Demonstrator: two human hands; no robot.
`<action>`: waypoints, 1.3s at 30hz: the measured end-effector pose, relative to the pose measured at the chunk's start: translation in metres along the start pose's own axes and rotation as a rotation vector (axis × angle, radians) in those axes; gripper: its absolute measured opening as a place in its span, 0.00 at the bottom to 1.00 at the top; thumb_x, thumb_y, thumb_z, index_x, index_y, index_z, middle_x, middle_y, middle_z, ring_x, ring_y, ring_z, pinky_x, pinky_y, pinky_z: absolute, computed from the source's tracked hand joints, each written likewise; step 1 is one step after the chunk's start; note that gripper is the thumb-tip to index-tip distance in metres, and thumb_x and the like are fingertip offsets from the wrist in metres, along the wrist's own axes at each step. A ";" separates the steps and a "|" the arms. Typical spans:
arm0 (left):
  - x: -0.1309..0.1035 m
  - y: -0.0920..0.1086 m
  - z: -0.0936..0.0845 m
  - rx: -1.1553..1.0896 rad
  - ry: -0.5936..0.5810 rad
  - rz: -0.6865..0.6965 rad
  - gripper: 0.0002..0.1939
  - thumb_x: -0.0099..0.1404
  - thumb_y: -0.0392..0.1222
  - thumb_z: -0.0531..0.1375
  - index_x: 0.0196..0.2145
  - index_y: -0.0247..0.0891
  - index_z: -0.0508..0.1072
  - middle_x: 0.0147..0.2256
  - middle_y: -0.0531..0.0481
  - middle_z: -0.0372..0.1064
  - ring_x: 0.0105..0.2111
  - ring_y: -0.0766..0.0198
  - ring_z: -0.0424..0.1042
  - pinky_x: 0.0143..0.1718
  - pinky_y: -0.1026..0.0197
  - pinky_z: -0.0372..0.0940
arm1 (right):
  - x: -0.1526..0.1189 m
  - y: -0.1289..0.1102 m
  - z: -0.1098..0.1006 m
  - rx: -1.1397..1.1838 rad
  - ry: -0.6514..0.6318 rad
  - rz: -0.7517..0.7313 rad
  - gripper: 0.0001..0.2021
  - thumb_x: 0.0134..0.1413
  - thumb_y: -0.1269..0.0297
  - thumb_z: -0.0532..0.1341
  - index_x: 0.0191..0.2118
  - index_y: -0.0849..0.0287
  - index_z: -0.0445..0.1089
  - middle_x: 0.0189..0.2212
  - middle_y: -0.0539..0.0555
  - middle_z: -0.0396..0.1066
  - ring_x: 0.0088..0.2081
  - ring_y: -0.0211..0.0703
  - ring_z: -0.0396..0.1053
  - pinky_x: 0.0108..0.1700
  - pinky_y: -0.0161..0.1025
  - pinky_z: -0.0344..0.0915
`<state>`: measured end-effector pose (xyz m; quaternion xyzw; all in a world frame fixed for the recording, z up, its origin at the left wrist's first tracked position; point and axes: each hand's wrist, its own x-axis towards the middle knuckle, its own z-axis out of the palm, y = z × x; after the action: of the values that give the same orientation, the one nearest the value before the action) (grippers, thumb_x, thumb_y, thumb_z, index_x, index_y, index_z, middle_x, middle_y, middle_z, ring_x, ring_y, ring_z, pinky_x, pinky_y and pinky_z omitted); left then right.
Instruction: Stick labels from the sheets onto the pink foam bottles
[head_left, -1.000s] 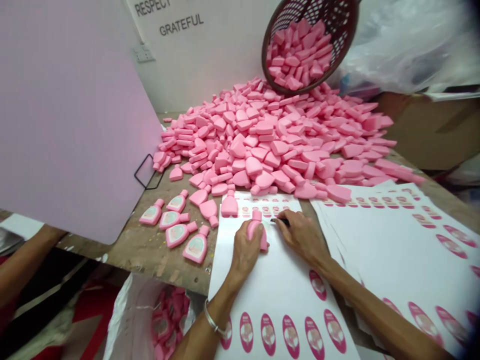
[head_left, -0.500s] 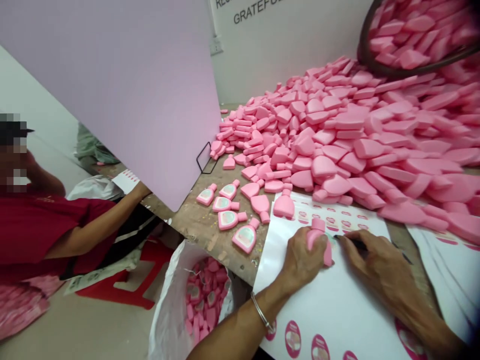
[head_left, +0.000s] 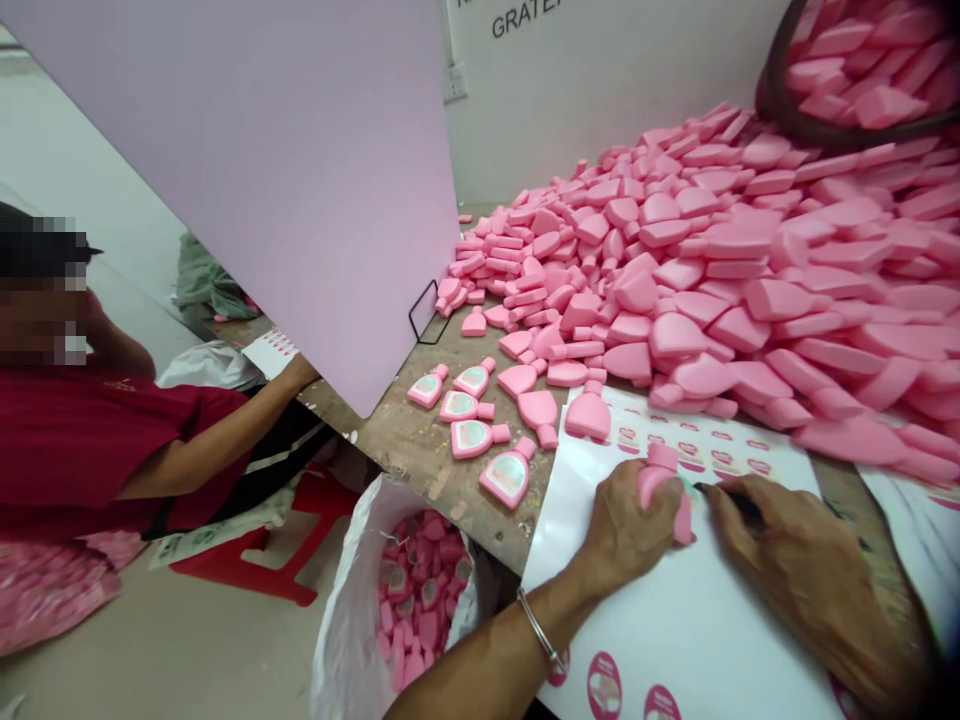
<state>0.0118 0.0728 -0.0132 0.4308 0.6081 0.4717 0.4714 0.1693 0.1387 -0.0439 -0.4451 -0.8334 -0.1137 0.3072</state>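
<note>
My left hand (head_left: pixel 634 530) is wrapped round a pink bottle-shaped piece (head_left: pixel 661 462), held upright with its cap end away from me over the white label sheet (head_left: pixel 667 620). Just right of it, my right hand (head_left: pixel 780 550) pinches a dark, thin tool (head_left: pixel 746 508), whose tip is close to the piece. A small greenish label (head_left: pixel 686 490) shows between the tip and the piece, partly hidden. Rows of printed labels (head_left: pixel 690 450) lie beyond my hands. Left of the sheet, several pink pieces with labels (head_left: pixel 505 476) rest on the table.
A large heap of pink pieces (head_left: pixel 720 260) covers the back and right, below a tilted basket (head_left: pixel 772 90). A pale panel (head_left: pixel 300 180) stands at left. A white sack (head_left: pixel 345 600) of pieces is below the table edge. A person in red (head_left: pixel 172 430) sits beyond.
The whole view has shifted, so the table and both hands appear further right. Both hands keep their holds, and the tool's tip stays close to the pink piece.
</note>
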 end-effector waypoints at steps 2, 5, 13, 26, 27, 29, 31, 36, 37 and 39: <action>0.000 0.000 0.000 0.021 0.027 0.012 0.20 0.63 0.55 0.53 0.43 0.37 0.69 0.34 0.48 0.70 0.28 0.62 0.72 0.27 0.63 0.67 | 0.000 0.000 -0.001 0.058 -0.019 -0.007 0.12 0.55 0.57 0.52 0.30 0.56 0.68 0.24 0.53 0.72 0.25 0.46 0.68 0.27 0.40 0.59; 0.000 0.001 -0.001 0.060 0.057 0.046 0.19 0.63 0.54 0.54 0.43 0.37 0.69 0.34 0.48 0.70 0.31 0.61 0.72 0.33 0.60 0.68 | -0.002 0.002 0.001 0.186 -0.068 0.020 0.10 0.54 0.56 0.55 0.30 0.56 0.68 0.25 0.52 0.72 0.28 0.45 0.69 0.29 0.39 0.61; 0.005 -0.001 0.003 0.072 0.087 0.098 0.13 0.64 0.50 0.54 0.36 0.37 0.70 0.30 0.50 0.68 0.31 0.62 0.67 0.37 0.61 0.65 | -0.002 -0.003 -0.005 0.255 -0.112 0.193 0.08 0.55 0.60 0.56 0.31 0.58 0.68 0.27 0.54 0.72 0.30 0.43 0.66 0.34 0.40 0.59; 0.004 0.004 0.004 -0.084 0.016 0.053 0.19 0.62 0.57 0.54 0.34 0.36 0.68 0.28 0.52 0.62 0.24 0.66 0.67 0.25 0.65 0.65 | 0.002 -0.009 -0.013 0.129 -0.184 0.266 0.08 0.57 0.65 0.54 0.29 0.58 0.66 0.28 0.53 0.71 0.33 0.43 0.64 0.37 0.40 0.51; 0.004 0.002 0.004 -0.096 0.011 0.045 0.19 0.62 0.57 0.55 0.34 0.36 0.68 0.29 0.52 0.62 0.25 0.66 0.67 0.25 0.64 0.66 | 0.002 -0.008 -0.013 0.156 -0.193 0.273 0.07 0.57 0.65 0.54 0.29 0.58 0.66 0.28 0.53 0.71 0.33 0.43 0.64 0.37 0.39 0.51; 0.005 0.001 0.004 -0.116 0.001 0.023 0.20 0.60 0.59 0.56 0.34 0.37 0.68 0.29 0.52 0.63 0.26 0.65 0.68 0.26 0.64 0.67 | 0.002 -0.005 -0.013 0.205 -0.211 0.293 0.06 0.56 0.65 0.55 0.30 0.57 0.67 0.28 0.52 0.71 0.33 0.43 0.64 0.37 0.39 0.51; 0.005 0.000 0.004 -0.131 0.001 0.002 0.21 0.59 0.59 0.56 0.34 0.37 0.68 0.29 0.51 0.63 0.27 0.64 0.69 0.26 0.64 0.67 | 0.004 -0.004 -0.013 0.238 -0.221 0.315 0.06 0.56 0.65 0.55 0.30 0.56 0.67 0.28 0.51 0.71 0.33 0.43 0.65 0.36 0.39 0.52; 0.006 0.001 0.005 -0.112 0.010 0.001 0.21 0.59 0.60 0.57 0.35 0.37 0.69 0.30 0.51 0.64 0.29 0.63 0.68 0.28 0.61 0.68 | 0.008 -0.009 -0.012 0.147 -0.188 0.315 0.06 0.54 0.61 0.58 0.30 0.57 0.66 0.28 0.53 0.72 0.32 0.44 0.64 0.35 0.40 0.51; 0.006 0.001 0.005 -0.092 0.019 0.020 0.21 0.59 0.60 0.56 0.35 0.37 0.69 0.30 0.51 0.64 0.29 0.63 0.68 0.29 0.61 0.68 | 0.009 -0.010 -0.013 0.090 -0.175 0.276 0.07 0.54 0.61 0.58 0.30 0.58 0.66 0.28 0.53 0.72 0.32 0.45 0.64 0.36 0.40 0.50; 0.006 0.001 0.005 -0.055 0.044 0.060 0.20 0.60 0.59 0.55 0.35 0.37 0.69 0.30 0.51 0.64 0.29 0.64 0.66 0.30 0.61 0.68 | 0.010 -0.014 -0.017 -0.019 -0.157 0.160 0.08 0.57 0.61 0.56 0.30 0.58 0.66 0.27 0.54 0.71 0.33 0.45 0.63 0.38 0.41 0.49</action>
<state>0.0154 0.0798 -0.0135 0.4255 0.5919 0.5113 0.4552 0.1608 0.1295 -0.0238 -0.5207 -0.8156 -0.0615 0.2448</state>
